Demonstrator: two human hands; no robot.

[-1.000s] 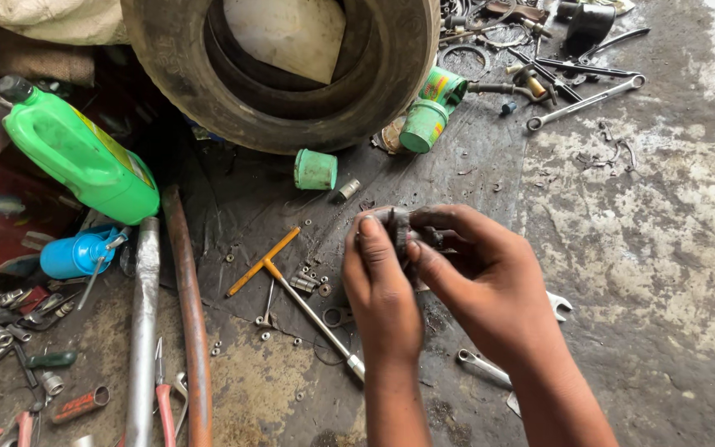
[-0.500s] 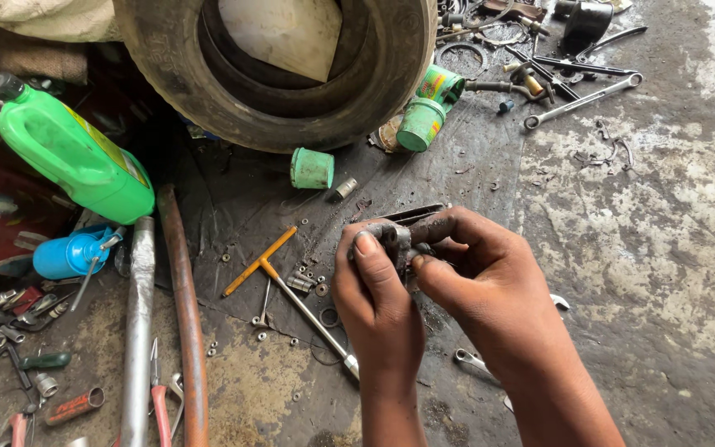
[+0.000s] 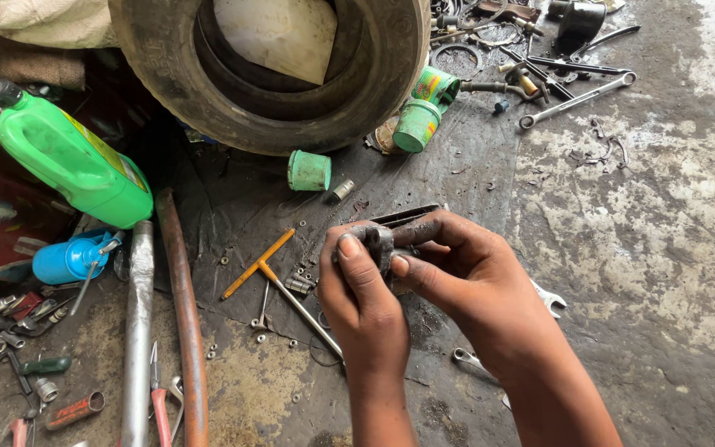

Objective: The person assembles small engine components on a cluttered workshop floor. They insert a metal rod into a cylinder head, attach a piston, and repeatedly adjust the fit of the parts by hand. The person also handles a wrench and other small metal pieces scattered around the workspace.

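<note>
Both my hands meet over the oily floor at the middle of the view, gripping a small dark greasy metal part (image 3: 380, 241). My left hand (image 3: 362, 290) wraps its lower side with the thumb pressed up against it. My right hand (image 3: 465, 265) pinches it from the right, thumb and fingers closed on it. Most of the part is hidden by my fingers. Just under my hands lies a T-handle wrench with an orange grip (image 3: 271, 269), and a spanner (image 3: 549, 300) pokes out beside my right wrist.
A worn tyre (image 3: 275, 83) stands at the back. A green jug (image 3: 72, 161) and a blue oil can (image 3: 68, 258) are at the left, beside two long pipes (image 3: 185, 323). Green tins (image 3: 417, 124), a green cap (image 3: 309, 170), spanners (image 3: 577, 99), pliers (image 3: 159, 397) and loose nuts litter the floor.
My hands have stayed together on the part, with the fingers shifting slightly around it. The view has drifted a little, so the hands sit lower in it.
</note>
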